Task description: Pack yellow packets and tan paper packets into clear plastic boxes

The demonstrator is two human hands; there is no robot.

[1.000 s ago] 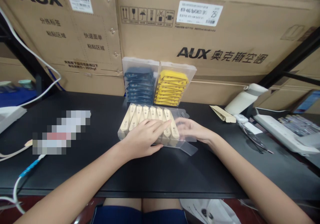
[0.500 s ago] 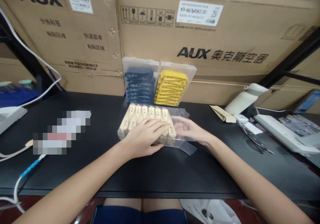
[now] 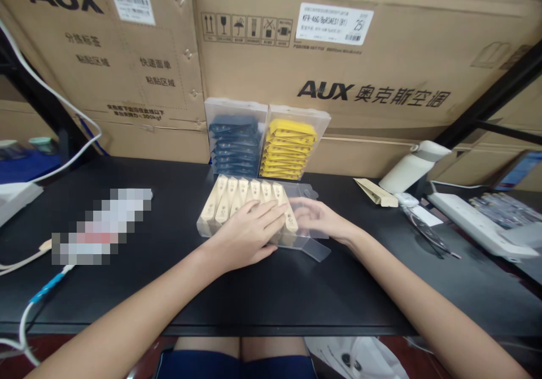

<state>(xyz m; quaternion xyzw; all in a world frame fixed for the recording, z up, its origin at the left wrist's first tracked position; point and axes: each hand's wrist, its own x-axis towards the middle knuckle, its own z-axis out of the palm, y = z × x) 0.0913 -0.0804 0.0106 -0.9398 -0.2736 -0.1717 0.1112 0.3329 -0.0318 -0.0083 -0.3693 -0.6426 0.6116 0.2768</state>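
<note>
A clear plastic box [image 3: 205, 227] lies on the black table, its lid flaps open at the right end. Several cream packets [image 3: 224, 198] stand in a row inside it. My left hand [image 3: 254, 226] rests flat across the packets, fingers extended toward the right. At the box's open right end is my right hand [image 3: 315, 218], its fingers curled inside or behind the clear plastic, against the last packet. Whether those fingers grip anything is hard to see through the plastic. Behind stand two clear boxes, one with blue packets [image 3: 235, 144], one with yellow packets [image 3: 290, 147].
A single cream packet [image 3: 376, 192] lies at the right beside a white bottle [image 3: 412, 167]. Glasses [image 3: 427, 235] and a white power strip [image 3: 478, 226] are farther right. Large cardboard boxes [image 3: 254, 74] stand at the back. A white cable [image 3: 25, 311] runs at the left.
The view has shifted slightly. Both hands stay in nearly the same place on the box; the fingers of my right hand have moved slightly at its open end.
</note>
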